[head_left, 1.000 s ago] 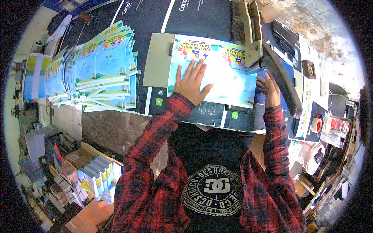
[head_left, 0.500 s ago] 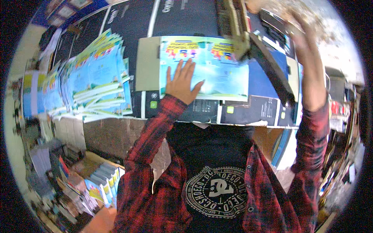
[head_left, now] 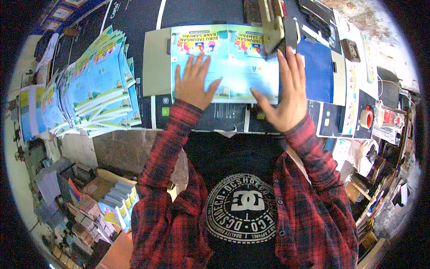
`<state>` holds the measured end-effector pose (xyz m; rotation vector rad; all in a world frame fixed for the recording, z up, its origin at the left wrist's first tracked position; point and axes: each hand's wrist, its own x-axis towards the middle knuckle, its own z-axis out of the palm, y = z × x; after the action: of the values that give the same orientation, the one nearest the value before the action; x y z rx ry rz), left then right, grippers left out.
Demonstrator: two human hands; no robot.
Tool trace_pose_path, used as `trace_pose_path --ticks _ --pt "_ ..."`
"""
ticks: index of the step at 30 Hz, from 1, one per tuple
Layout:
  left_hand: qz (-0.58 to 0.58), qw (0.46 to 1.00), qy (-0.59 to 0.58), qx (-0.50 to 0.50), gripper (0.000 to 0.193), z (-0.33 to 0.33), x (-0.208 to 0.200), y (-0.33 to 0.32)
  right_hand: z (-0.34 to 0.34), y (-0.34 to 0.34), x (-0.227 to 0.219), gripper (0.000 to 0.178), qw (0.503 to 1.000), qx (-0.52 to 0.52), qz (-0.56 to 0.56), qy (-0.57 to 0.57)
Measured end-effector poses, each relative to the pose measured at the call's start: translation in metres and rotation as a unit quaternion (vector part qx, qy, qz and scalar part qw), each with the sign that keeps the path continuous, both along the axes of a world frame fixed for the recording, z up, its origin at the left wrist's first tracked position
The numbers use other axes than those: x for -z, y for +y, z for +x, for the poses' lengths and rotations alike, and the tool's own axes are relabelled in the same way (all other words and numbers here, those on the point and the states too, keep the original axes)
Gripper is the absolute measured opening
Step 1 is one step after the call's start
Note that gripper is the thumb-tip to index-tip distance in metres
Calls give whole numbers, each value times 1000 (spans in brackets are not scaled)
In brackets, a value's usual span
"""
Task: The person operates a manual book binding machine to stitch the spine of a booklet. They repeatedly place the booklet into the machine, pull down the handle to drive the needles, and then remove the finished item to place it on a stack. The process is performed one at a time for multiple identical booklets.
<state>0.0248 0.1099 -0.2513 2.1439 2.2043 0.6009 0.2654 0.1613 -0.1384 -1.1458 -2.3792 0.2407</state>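
A printed blue sheet with two side-by-side colourful panels lies face up across the table. My left hand rests flat on its left panel, fingers spread and nothing in them. Over the sheet's right edge is my right hand, fingers stretched out and thumb apart, empty too. Just beyond my right fingertips stands a beige and black metal device, resembling a heavy stapler, at the sheet's far right part. A grey board shows along the sheet's left side.
Fanned stacks of similar printed sheets cover the table's left end. On the right are a blue board, a tape roll and a small dark block. Finished-looking booklets stand in a box at lower left.
My right hand has come down from the far right to the sheet's right edge. The long dark bar slanting across the right side no longer lies there. My left hand stays on the sheet.
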Motion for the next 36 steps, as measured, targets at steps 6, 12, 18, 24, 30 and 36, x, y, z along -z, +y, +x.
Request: trace_pose_path --ticks 6,12,18,24,30,36 --pt "18 996 19 -82 64 -57 8 -20 32 93 -80 67 821 -74 -451 343" --pt "79 984 -56 -147 54 -62 13 -8 95 118 109 56 949 72 -272 142" --pt "-7 791 -572 -217 35 -61 -41 -2 62 16 105 46 868 104 -286 392" --pt "-39 963 249 -96 27 -300 -75 -71 106 18 80 53 911 115 -284 276" --pt "-33 855 -312 -413 39 -422 -82 -209 157 6 60 66 916 243 -210 239" --pt "-47 963 -90 -249 56 -340 -37 -137 339 79 94 62 915 396 75 19"
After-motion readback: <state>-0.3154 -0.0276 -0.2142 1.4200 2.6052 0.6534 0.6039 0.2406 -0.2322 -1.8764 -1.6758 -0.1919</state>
